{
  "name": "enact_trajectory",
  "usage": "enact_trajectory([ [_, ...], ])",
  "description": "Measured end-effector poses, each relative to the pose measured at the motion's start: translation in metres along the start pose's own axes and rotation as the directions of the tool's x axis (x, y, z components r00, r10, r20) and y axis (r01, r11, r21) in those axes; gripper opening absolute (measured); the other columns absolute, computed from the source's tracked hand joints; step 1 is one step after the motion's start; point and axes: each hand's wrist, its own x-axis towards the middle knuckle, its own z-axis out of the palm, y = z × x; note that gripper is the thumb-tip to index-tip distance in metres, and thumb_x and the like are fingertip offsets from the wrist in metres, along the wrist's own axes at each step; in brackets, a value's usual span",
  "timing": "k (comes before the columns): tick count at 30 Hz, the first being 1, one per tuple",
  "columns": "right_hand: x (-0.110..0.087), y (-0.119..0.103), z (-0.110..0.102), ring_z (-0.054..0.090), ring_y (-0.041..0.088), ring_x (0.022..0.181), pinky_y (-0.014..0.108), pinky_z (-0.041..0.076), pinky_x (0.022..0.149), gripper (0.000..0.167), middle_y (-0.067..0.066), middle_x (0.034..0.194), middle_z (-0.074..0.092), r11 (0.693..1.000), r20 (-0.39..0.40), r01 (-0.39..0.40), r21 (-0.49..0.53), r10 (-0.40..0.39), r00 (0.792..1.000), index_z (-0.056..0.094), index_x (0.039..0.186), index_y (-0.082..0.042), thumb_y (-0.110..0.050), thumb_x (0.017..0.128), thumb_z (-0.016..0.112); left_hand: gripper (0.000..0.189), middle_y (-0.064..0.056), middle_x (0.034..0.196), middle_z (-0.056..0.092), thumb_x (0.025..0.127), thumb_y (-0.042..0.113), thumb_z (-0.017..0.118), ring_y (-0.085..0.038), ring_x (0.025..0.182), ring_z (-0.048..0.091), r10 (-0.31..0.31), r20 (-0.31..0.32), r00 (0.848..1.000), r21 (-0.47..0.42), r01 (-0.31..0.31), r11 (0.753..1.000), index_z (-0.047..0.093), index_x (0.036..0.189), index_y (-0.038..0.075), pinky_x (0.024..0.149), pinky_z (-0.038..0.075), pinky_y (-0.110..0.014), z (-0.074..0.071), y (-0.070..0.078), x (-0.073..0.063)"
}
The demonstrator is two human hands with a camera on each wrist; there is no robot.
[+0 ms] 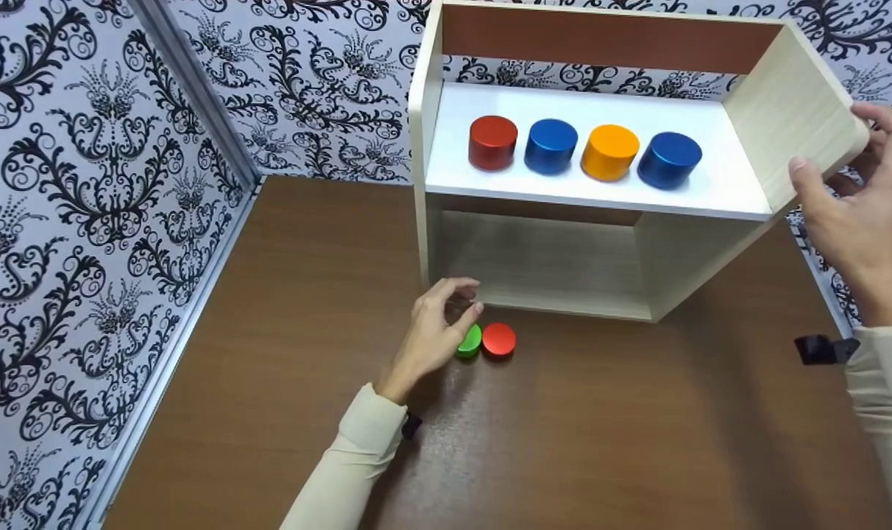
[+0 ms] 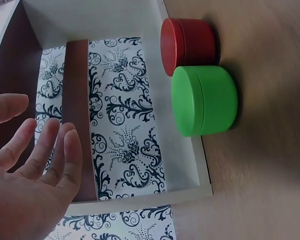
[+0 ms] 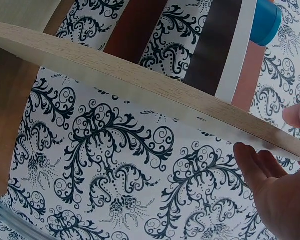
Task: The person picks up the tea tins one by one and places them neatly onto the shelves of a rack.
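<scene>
My left hand (image 1: 439, 324) hovers with loosely bent fingers over a small green tin (image 1: 469, 341), partly hiding it in the head view. A red tin (image 1: 499, 341) stands beside the green one on the brown table, both by the front left of a two-tier wooden shelf (image 1: 534, 197). In the left wrist view, the fingers are spread apart and hold nothing, with the green tin (image 2: 204, 100) off to their right. My right hand (image 1: 865, 199) grips the front edge of the shelf's right side panel (image 3: 154, 85), thumb on the inner side and fingers around the outside.
On the white upper board (image 1: 564, 103) stand a dark red tin (image 1: 493, 143), a blue tin (image 1: 551, 147), a yellow-orange tin (image 1: 610, 153) and another blue tin (image 1: 670, 161) in a row. Patterned walls (image 1: 107, 221) rise at the left and behind the shelf.
</scene>
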Motion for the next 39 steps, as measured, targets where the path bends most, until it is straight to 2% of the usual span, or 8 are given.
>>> enact_trajectory([
  [4, 0.002, 0.0, 0.001, 0.054, 0.022, 0.131, 0.04, 0.041, 0.112, 0.061, 0.005, 0.14, 0.05, 1.0, -0.017, 0.014, 0.0, -0.014, 1.0, 0.038, 0.149, -0.027, -0.009, 0.096, 0.063, 0.026, -0.006, 0.105, 0.066, 0.096, 0.007, 0.07, -0.018, 0.095, 0.065, -0.004, 0.013, 1.0, -0.027, 0.005, 1.0, 0.067, 0.121, 0.003, 0.083, 0.062, -0.042, 0.003, 0.0, 0.0],
  [8, 0.002, 0.001, 0.002, 0.057, 0.022, 0.127, 0.039, 0.044, 0.11, 0.062, 0.006, 0.14, 0.051, 1.0, -0.04, 0.02, 0.001, -0.02, 0.999, 0.039, 0.148, -0.026, -0.01, 0.094, 0.066, 0.026, -0.008, 0.104, 0.066, 0.095, 0.007, 0.07, -0.018, 0.095, 0.065, -0.001, 0.013, 1.0, -0.038, 0.001, 0.999, 0.067, 0.121, 0.003, 0.083, 0.062, -0.039, 0.005, -0.002, -0.001],
  [14, 0.002, 0.004, 0.003, 0.055, 0.025, 0.132, 0.039, 0.04, 0.112, 0.064, 0.006, 0.144, 0.05, 0.998, -0.045, 0.045, -0.039, -0.047, 0.998, 0.039, 0.149, -0.026, -0.009, 0.093, 0.066, 0.026, -0.015, 0.104, 0.067, 0.095, 0.006, 0.07, -0.021, 0.093, 0.066, -0.001, 0.021, 1.0, -0.039, 0.002, 0.999, 0.067, 0.12, 0.002, 0.084, 0.062, -0.04, 0.006, -0.003, -0.003],
  [20, 0.002, 0.005, 0.004, 0.056, 0.019, 0.127, 0.038, 0.04, 0.112, 0.064, 0.003, 0.137, 0.053, 0.996, -0.054, 0.087, 0.001, -0.087, 0.995, 0.041, 0.147, -0.022, -0.001, 0.09, 0.064, 0.026, -0.012, 0.105, 0.067, 0.096, 0.008, 0.07, -0.018, 0.093, 0.066, -0.021, 0.028, 0.999, -0.01, 0.021, 1.0, 0.067, 0.122, 0.004, 0.084, 0.061, -0.033, 0.006, -0.005, -0.006],
  [26, 0.002, 0.006, 0.003, 0.057, 0.022, 0.129, 0.037, 0.042, 0.109, 0.065, 0.008, 0.141, 0.053, 0.994, -0.051, 0.081, -0.076, -0.085, 0.995, 0.04, 0.148, -0.026, -0.005, 0.092, 0.064, 0.027, -0.011, 0.106, 0.067, 0.097, 0.01, 0.069, -0.019, 0.095, 0.066, -0.036, 0.036, 0.999, 0.016, 0.035, 0.999, 0.067, 0.123, 0.005, 0.083, 0.06, -0.028, 0.004, -0.008, -0.008],
  [30, 0.001, 0.006, 0.004, 0.057, 0.023, 0.13, 0.036, 0.043, 0.108, 0.064, 0.009, 0.142, 0.054, 0.99, -0.05, 0.086, -0.108, -0.092, 0.995, 0.039, 0.148, -0.027, -0.007, 0.093, 0.064, 0.028, -0.014, 0.107, 0.067, 0.097, 0.01, 0.069, -0.023, 0.097, 0.066, -0.054, 0.042, 0.998, 0.039, 0.052, 0.998, 0.066, 0.124, 0.004, 0.086, 0.061, -0.035, 0.003, -0.012, -0.01],
  [34, 0.0, 0.007, 0.004, 0.058, 0.022, 0.129, 0.036, 0.045, 0.107, 0.063, 0.008, 0.141, 0.054, 0.989, -0.058, 0.088, -0.117, -0.096, 0.994, 0.04, 0.148, -0.027, -0.007, 0.093, 0.064, 0.029, -0.011, 0.109, 0.066, 0.097, 0.011, 0.069, -0.025, 0.101, 0.066, -0.068, 0.043, 0.997, 0.068, 0.065, 0.996, 0.065, 0.125, 0.005, 0.09, 0.061, -0.043, 0.002, -0.018, -0.012],
  [39, -0.001, 0.006, 0.005, 0.056, 0.022, 0.131, 0.037, 0.043, 0.108, 0.063, 0.007, 0.144, 0.053, 0.987, -0.053, 0.097, -0.125, -0.104, 0.993, 0.038, 0.149, -0.028, -0.008, 0.095, 0.064, 0.038, -0.008, 0.119, 0.063, 0.094, 0.016, 0.072, -0.028, 0.112, 0.062, -0.083, 0.042, 0.996, 0.142, 0.076, 0.987, 0.064, 0.13, 0.008, 0.1, 0.055, -0.047, 0.0, -0.028, -0.018],
])
